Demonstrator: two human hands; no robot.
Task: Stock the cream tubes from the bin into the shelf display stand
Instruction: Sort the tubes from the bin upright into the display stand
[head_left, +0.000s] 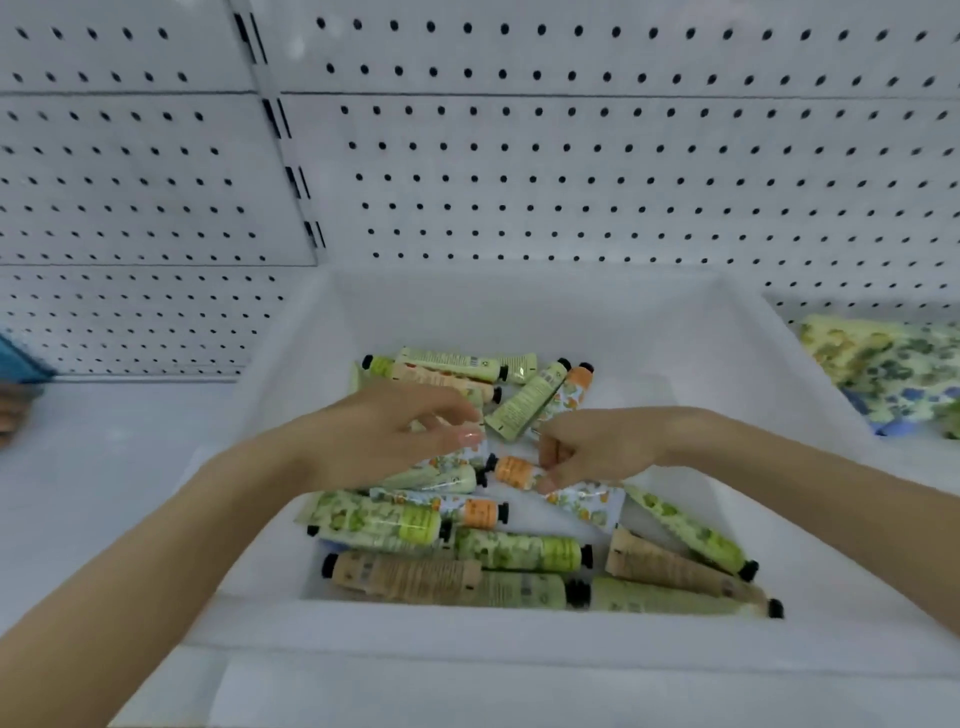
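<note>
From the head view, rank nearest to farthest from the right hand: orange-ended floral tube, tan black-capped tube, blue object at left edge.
1. orange-ended floral tube: pinched in the right hand.
2. tan black-capped tube: near-left in the white bin.
3. blue object: far left edge, outside the bin.

The bin (519, 312) is seen in plain white, and the pegboard (623, 171) behind it in white dotted with rows of dark holes. Among the cream tubes (519, 553), a green tube (374, 522) is printed with pale leaves, a tan tube (405, 574) with fine dark text, and an orange-and-floral tube (519, 472) with small orange blooms on white. All are finished with black caps (329, 565). At the right, packets (893, 364) are printed in yellow, with green and blue flowers.
</note>
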